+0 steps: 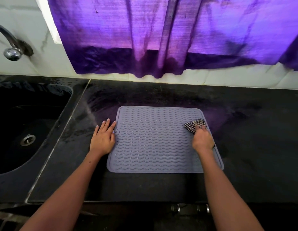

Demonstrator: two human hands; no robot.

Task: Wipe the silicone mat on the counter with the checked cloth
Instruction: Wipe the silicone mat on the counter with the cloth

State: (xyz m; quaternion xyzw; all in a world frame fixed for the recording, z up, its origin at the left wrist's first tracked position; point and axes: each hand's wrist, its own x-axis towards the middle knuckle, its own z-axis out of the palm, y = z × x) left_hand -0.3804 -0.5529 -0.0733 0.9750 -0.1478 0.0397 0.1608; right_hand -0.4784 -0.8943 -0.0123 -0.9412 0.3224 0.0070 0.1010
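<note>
— So where's the silicone mat (155,140) seen?

— Laid flat on the black counter (245,155), approx. centre, ribbed w/ wavy lines, just right of the sink (28,127). Near edge of mat is set back a bit from the counter's front edge.

— And the checked cloth (195,125)?

— Bunched up at the mat's right side, towards the far corner. It's gripped by the right hand (202,140), fingers curled round it, cloth pressed onto the mat surface.

— Left hand (103,137)?

— Laid flat, fingers straight and slightly spread, on the counter at the mat's left edge; the thumb side is touching the rim by the small tab. Nothing is held by it.

— Anything else in view?

— A purple curtain (161,39) is hung over the white tiled wall behind, hem just above the counter. A chrome tap (11,45) is fixed to the wall over the sink, drain visible in the basin.
</note>
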